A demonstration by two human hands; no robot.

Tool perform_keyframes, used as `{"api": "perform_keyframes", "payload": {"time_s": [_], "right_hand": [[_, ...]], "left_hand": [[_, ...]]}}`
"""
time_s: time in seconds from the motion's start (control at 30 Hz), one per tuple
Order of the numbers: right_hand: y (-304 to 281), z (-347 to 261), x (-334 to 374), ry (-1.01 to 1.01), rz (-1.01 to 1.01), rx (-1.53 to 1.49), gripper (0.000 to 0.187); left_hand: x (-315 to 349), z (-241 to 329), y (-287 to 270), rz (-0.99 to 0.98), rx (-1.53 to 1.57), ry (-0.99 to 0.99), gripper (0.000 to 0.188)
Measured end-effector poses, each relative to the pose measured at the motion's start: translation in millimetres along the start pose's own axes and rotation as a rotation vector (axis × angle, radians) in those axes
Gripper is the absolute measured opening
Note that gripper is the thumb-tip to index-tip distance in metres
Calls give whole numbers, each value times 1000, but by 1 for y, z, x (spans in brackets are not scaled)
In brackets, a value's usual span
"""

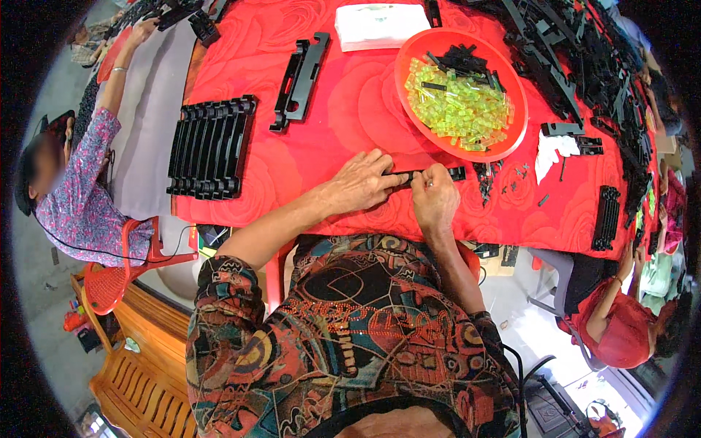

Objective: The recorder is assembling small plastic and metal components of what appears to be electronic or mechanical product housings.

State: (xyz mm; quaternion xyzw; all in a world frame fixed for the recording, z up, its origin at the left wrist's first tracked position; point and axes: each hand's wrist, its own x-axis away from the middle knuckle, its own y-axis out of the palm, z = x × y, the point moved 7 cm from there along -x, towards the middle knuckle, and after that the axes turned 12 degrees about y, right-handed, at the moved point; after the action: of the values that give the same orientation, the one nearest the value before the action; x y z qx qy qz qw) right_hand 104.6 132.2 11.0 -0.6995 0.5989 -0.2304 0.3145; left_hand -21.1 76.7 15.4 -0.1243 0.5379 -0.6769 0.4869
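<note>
A long black plastic strip (457, 173) lies on the red cloth in front of me, mostly covered by my hands. My left hand (361, 181) is closed on its left part, with fingers reaching along it. Over the strip's middle, the fingers of my right hand (436, 198) are pinched together; whatever is between them is hidden. Just beyond my hands stands a red plastic basin (520, 120) holding translucent yellow-green pieces (464, 109) and a heap of small black parts (461, 60). Small dark bits (485, 182) are scattered right of the strip.
Black strips lie in a row (212, 148) at left, with two more strips (299, 82) beyond. A white tissue pack (382, 27) sits at the back. Black parts are piled (555, 58) at right, near a crumpled white glove (553, 155). Other people sit at both sides.
</note>
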Motion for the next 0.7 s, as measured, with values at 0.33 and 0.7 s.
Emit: {"api": "perform_keyframes", "payload": {"time_s": [0.33,0.7], "right_hand": [[-3,5,-7,-8,-103,47,20],[-41,22,-21,97,-73,-633,40]], "left_hand": [[1,3,1,31,-64,28,41],[1,4,2,11,-67,-8,35]]}}
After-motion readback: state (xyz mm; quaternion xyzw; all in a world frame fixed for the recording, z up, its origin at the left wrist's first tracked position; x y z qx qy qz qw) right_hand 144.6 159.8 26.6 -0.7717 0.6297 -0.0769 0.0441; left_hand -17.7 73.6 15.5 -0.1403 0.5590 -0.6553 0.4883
